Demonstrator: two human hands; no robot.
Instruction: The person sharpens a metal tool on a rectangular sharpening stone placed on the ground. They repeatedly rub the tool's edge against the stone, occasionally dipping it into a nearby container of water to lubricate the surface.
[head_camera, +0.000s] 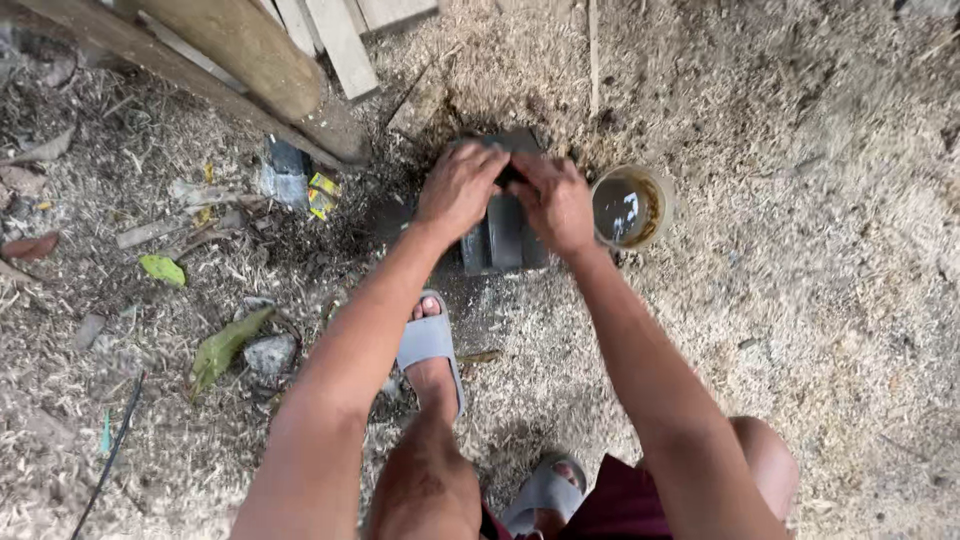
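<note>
**Both hands pressed on a dark stone block**

The left hand (460, 187) and right hand (553, 203) rest fingers-down on a dark stone block (505, 235) lying on the sawdust ground (800, 250); what the fingertips pinch is hidden. Timber posts (250, 60) crowd the block's far-left edge; open ground lies right. Just beside the right hand, a small round tub (630, 207) holds murky water.

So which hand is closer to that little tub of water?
The right hand, which rests on the dark block just left of the tub. The left hand is farther, on the block's far side.
</note>
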